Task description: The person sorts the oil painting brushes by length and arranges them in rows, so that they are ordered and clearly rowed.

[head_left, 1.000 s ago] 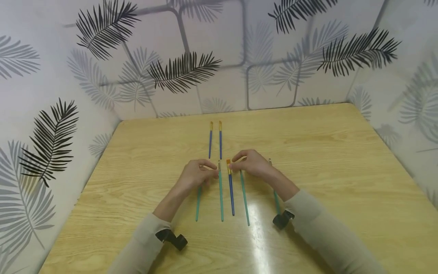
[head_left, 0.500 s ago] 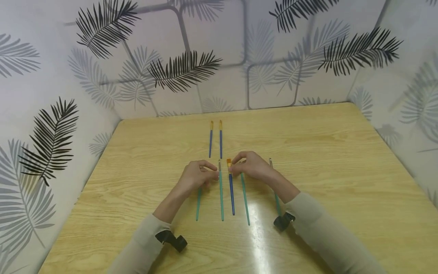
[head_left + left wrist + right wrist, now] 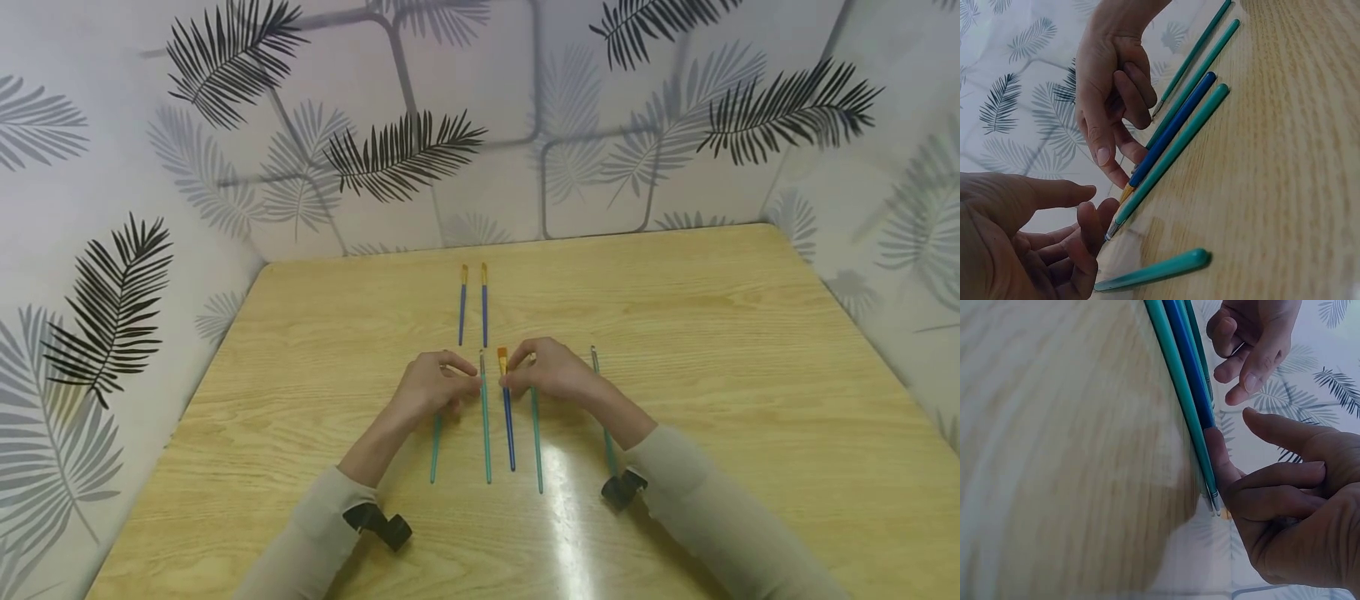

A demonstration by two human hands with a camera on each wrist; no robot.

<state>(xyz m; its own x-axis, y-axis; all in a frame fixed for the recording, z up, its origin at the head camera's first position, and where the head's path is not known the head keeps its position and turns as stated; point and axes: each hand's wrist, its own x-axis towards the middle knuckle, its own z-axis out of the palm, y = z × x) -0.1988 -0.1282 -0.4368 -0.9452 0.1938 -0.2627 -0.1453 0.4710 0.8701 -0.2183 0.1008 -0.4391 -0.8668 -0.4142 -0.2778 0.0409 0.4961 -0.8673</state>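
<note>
Fine paintbrushes lie in a row on the table, bristles away from me. My left hand [image 3: 429,387] has its fingertips beside the ferrule of a teal paintbrush [image 3: 487,437]; its thumb stands apart from the fingers in the left wrist view. To the right of that brush lies a blue flat paintbrush [image 3: 510,433], then another teal paintbrush [image 3: 537,442]. Over the upper part of these two is my right hand [image 3: 555,371]. One finger of the right hand [image 3: 1291,506] touches the brushes in the right wrist view, thumb raised away from them.
A teal paintbrush [image 3: 435,450] lies partly under my left hand, and another teal paintbrush [image 3: 608,446] partly under my right forearm. Farther back lie two more blue paintbrushes [image 3: 462,317]. The wooden table [image 3: 690,317] meets leaf-patterned walls [image 3: 480,192].
My right hand has shifted slightly toward me. The teal brush beneath it has swung straighter, its handle end a little to the left. My left hand has barely moved.
</note>
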